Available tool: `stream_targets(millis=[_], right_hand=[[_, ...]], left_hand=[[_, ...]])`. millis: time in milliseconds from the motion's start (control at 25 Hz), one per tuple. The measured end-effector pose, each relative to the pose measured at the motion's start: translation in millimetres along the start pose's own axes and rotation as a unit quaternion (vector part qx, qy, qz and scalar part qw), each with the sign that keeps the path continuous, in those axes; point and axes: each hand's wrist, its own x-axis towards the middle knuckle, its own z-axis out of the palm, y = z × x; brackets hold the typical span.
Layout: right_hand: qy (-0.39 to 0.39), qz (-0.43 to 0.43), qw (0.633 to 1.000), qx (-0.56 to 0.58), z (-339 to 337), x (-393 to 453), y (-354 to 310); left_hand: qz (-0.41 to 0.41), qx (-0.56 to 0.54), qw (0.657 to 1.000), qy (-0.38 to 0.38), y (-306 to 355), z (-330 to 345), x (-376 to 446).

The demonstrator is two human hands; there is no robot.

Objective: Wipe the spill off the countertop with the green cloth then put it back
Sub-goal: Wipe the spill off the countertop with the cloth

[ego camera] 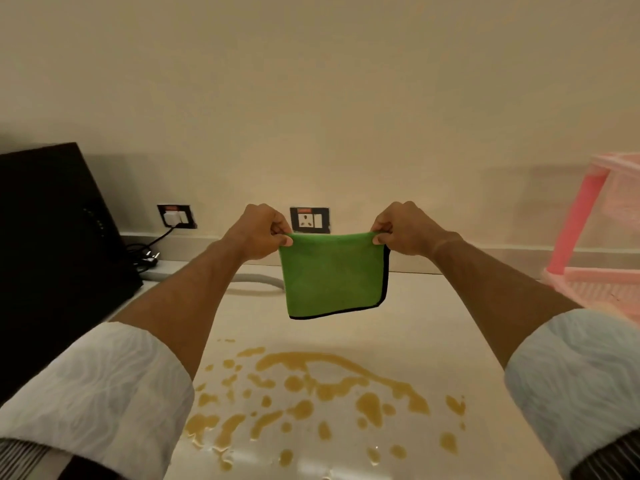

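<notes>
Head view
Green cloth (333, 274): hung folded in the air above the counter (433, 327), top edge stretched between both hands, black trim along the right and bottom edges.
Left hand (260, 233): grip pinched on the cloth's upper left corner, thumb in front.
Right hand (403, 228): grip pinched on the upper right corner, thumb in front.
Spill (311, 393): lay as brownish puddles and drops on the counter, nearer than the cloth, apart from it.
Pink rack (588, 237): stood at the right edge.
Black appliance (52, 237): stood at the left.
Wall socket (309, 220): showed between the hands, behind the cloth.
</notes>
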Motion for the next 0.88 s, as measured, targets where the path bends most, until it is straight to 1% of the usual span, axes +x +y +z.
stream_targets(millis=[160,360,520,600,680,760,840,880], right_hand=[[-0.018,-0.015,1.000,-0.005,27,14,-50],[-0.020,0.002,1.000,-0.013,77,31,-112],[-0.008,0.045,0.999,-0.028,126,45,-153],[0.009,0.067,0.997,-0.033,150,48,-169],[0.025,0.090,0.995,-0.042,172,47,-183],[0.033,0.106,0.992,-0.053,187,41,-193],[0.025,0.120,0.991,-0.054,195,32,-197],[0.007,0.125,0.991,-0.055,198,26,-198]], left_hand=[[-0.018,0.008,1.000,-0.005,-45,-25,-23],[-0.025,0.009,1.000,-0.005,-117,-42,-43],[-0.027,-0.002,0.999,-0.022,-179,-44,-47],[-0.019,-0.001,1.000,-0.016,-205,-39,-49],[-0.018,-0.012,1.000,-0.002,-224,-33,-52],[-0.019,-0.018,1.000,-0.003,-237,-26,-58],[-0.014,-0.024,0.999,-0.018,-246,-20,-66],[-0.012,-0.037,0.999,-0.032,-250,-17,-73]])
